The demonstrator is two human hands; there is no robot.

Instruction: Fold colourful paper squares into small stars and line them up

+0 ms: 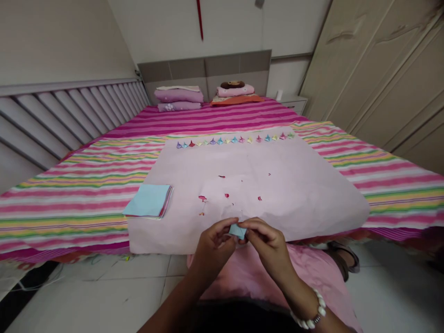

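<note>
A small piece of folded light-blue paper (237, 231) is held between my two hands, just over the near edge of a pale pink sheet (291, 185). My left hand (215, 241) pinches its left side with thumb and fingers. On the right side, my right hand (265, 236) grips it the same way; a white bead bracelet circles that wrist. To the left lies a stack of square coloured paper (147, 200), light blue on top. Along the sheet's far edge runs a row of several small folded paper pieces, among them a red one (192, 144).
Small red scraps (226, 195) lie scattered mid-sheet. Under the sheet is a striped bedspread (79, 185). Folded purple bedding (178, 95) and a pink pile (236, 90) stand by the headboard (239, 69). A white railing (86, 111) borders the left; a wardrobe (374, 69) stands right.
</note>
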